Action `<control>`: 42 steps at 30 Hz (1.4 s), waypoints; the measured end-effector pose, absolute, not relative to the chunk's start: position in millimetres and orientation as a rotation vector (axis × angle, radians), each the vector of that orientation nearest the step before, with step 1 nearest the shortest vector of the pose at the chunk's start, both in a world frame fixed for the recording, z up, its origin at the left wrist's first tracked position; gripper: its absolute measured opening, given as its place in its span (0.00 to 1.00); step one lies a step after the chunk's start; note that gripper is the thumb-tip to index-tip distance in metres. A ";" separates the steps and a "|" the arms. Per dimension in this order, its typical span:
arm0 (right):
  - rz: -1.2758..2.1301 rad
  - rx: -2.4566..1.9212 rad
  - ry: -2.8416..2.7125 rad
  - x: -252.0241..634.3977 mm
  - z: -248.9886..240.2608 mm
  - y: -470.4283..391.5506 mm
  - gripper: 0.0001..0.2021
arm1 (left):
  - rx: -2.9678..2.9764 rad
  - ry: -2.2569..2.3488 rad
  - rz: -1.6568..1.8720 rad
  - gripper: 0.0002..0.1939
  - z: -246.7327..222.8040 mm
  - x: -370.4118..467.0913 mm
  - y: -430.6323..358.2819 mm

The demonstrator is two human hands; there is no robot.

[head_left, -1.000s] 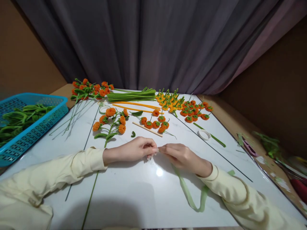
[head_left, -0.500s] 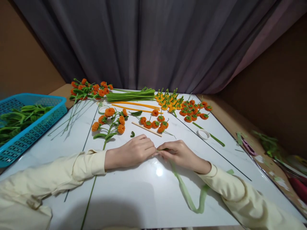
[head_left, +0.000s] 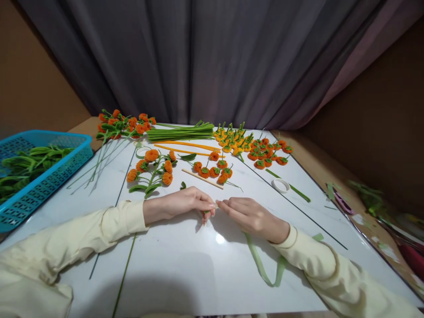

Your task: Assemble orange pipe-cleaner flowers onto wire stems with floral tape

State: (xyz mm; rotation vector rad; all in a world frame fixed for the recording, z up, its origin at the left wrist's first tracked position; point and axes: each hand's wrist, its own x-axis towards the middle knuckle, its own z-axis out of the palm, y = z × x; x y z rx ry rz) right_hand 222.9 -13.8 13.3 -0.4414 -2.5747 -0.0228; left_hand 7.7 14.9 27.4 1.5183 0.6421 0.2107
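Note:
My left hand (head_left: 185,205) is closed in a pinch near the middle of the table. A bit of green shows between its fingers, mostly hidden. Fingertips of my right hand (head_left: 253,216) meet the left ones, pressed together. From under the right hand a strip of light green floral tape (head_left: 260,265) loops down onto the tabletop and passes beneath the forearm. Just beyond the left hand lies an assembled stem with orange pipe-cleaner pumpkins (head_left: 151,155) and green leaves, its long stalk running under the left wrist. A small curled green piece (head_left: 183,185) rests near it.
A blue basket (head_left: 46,176) of green leaves stands at left. Farther back lie green pipe cleaners (head_left: 182,132), yellow pieces (head_left: 233,140), loose orange pumpkins (head_left: 261,152) and a wooden stick (head_left: 202,179). A white tape roll (head_left: 281,185) and pink-handled scissors (head_left: 342,203) are at right.
My left hand has turned so its thumb faces up and its lower fingers show. The right fingers have straightened out, and the tape loop has drawn up slightly.

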 end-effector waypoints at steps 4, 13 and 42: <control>0.439 -0.651 -2.394 219.5 5.0 -11.3 0.11 | 2.110 0.729 0.429 0.15 14.7 4.6 14.1; 1.179 -1.026 -2.054 210.6 6.0 -8.6 0.10 | 3.123 0.551 0.712 0.11 0.0 -0.4 11.2; 0.761 -0.887 -2.247 211.6 7.6 -12.1 0.10 | 2.639 0.608 0.735 0.12 0.3 1.6 6.8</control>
